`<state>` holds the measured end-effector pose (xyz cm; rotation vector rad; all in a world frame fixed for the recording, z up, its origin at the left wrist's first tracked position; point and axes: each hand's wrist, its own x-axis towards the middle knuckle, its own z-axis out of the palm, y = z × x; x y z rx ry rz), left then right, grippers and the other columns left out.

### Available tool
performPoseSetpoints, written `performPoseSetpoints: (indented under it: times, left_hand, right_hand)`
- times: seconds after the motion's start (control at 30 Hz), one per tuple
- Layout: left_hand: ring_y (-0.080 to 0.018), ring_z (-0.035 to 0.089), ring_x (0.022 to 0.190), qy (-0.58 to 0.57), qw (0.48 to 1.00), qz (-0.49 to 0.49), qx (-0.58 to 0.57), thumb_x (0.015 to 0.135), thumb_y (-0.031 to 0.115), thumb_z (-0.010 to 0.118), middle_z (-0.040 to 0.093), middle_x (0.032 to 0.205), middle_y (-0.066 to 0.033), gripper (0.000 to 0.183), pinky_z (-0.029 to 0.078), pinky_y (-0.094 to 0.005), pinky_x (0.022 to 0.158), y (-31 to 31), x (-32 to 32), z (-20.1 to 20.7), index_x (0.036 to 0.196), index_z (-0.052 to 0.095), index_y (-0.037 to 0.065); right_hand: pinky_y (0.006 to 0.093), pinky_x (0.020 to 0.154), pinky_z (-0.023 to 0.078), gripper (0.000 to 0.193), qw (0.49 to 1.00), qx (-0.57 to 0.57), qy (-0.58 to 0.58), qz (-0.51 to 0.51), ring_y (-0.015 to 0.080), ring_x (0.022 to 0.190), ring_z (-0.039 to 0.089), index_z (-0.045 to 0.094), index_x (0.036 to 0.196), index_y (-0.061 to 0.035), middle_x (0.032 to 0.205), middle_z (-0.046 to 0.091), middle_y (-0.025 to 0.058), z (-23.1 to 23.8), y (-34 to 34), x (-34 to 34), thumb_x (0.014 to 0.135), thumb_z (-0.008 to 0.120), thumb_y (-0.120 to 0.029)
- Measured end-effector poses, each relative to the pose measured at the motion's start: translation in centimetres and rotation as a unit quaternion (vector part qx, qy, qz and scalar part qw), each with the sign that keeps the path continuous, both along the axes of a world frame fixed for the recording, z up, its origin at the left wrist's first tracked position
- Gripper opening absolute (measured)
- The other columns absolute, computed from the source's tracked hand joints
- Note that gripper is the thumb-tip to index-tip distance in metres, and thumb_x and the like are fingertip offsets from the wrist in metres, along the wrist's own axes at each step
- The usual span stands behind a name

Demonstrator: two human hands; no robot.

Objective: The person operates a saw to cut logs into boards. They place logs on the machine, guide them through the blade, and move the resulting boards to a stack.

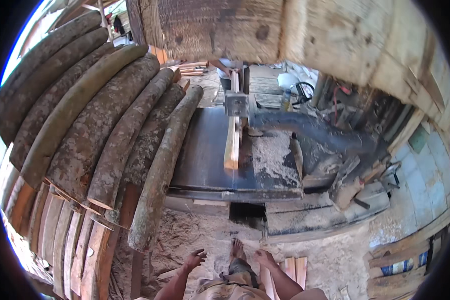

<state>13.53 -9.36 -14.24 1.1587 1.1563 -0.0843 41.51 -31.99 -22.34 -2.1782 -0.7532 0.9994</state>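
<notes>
My left hand (195,259) hangs in the air over the sawdust-strewn floor, fingers apart and holding nothing. On the other side of my knee, my right hand (265,259) has loosely bent fingers with nothing visible in them; pale sawn boards (295,270) are beside that forearm. Ahead of me, both hands well away from it, stands a saw table (200,150) with a dark metal top. A long squared wood strip (232,150) lies on it, passing beside a metal blade guide (236,105). A co-worker's hand (228,70) is at the strip's far end.
Bark-covered log slabs (100,130) are stacked high at left, one leaning near the table. Sawdust (275,155) covers the table's right part. A thick dark hose (315,130) runs right. A large timber beam (220,30) crosses overhead. A dark opening (247,214) sits below the table's front edge.
</notes>
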Motion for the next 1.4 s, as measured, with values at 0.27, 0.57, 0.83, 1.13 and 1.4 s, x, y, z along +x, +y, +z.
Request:
performPoseSetpoints:
  times: [0.27,0.57,0.83,1.13,1.4]
  left_hand:
    - [-0.0249,0.057,0.102,-0.121,0.971,0.001,0.206,0.079,0.054,0.059,0.059,0.113,-0.0194,0.076,0.046,-0.0344,0.083,13.5,19.5,10.0,0.136,0.037,0.009]
    - [-0.0309,0.053,0.107,-0.111,0.985,-0.100,0.083,0.064,0.065,0.066,0.049,0.127,-0.0200,0.109,0.048,-0.0389,0.077,9.1,16.9,13.1,0.145,0.011,0.016]
    - [-0.0310,0.053,0.107,-0.128,0.986,-0.085,0.057,0.067,0.061,0.068,0.050,0.123,-0.0231,0.107,0.047,-0.0404,0.078,-1.4,7.3,11.5,0.145,0.011,0.016]
    - [-0.0311,0.049,0.113,-0.159,0.985,-0.070,0.015,0.069,0.052,0.072,0.048,0.125,-0.0215,0.106,0.044,-0.0440,0.086,-13.1,-2.9,12.3,0.145,0.008,0.016]
    - [-0.0217,0.054,0.099,-0.176,0.983,-0.045,0.016,0.074,0.046,0.070,0.056,0.114,-0.0169,0.100,0.046,-0.0326,0.078,-22.9,-11.0,10.8,0.145,0.009,0.012]
  right_hand:
    - [0.0289,0.071,0.049,0.050,0.980,0.171,0.091,-0.040,0.0172,0.087,0.062,0.046,0.123,0.0000,0.102,0.062,0.0129,16.7,23.9,11.4,0.090,0.051,-0.038]
    - [0.0473,0.088,0.046,0.080,0.941,0.122,0.314,-0.019,0.0308,0.123,0.039,0.016,0.142,-0.0163,0.140,0.029,0.0112,19.2,20.0,3.8,0.082,0.052,-0.056]
    - [0.0399,0.085,0.050,0.075,0.925,0.184,0.327,-0.064,0.0296,0.118,0.044,0.018,0.143,-0.0124,0.133,0.038,0.0170,19.9,9.3,-7.5,0.086,0.054,-0.047]
    - [0.0334,0.097,0.037,0.075,0.934,0.238,0.264,-0.038,0.0273,0.120,0.043,0.024,0.140,-0.0036,0.131,0.042,0.0190,19.8,-2.3,-18.0,0.087,0.052,-0.048]
    - [0.0359,0.097,0.038,0.086,0.959,0.227,0.169,-0.014,0.0318,0.121,0.044,0.021,0.142,-0.0072,0.133,0.040,0.0231,17.6,-11.7,-25.9,0.081,0.048,-0.063]
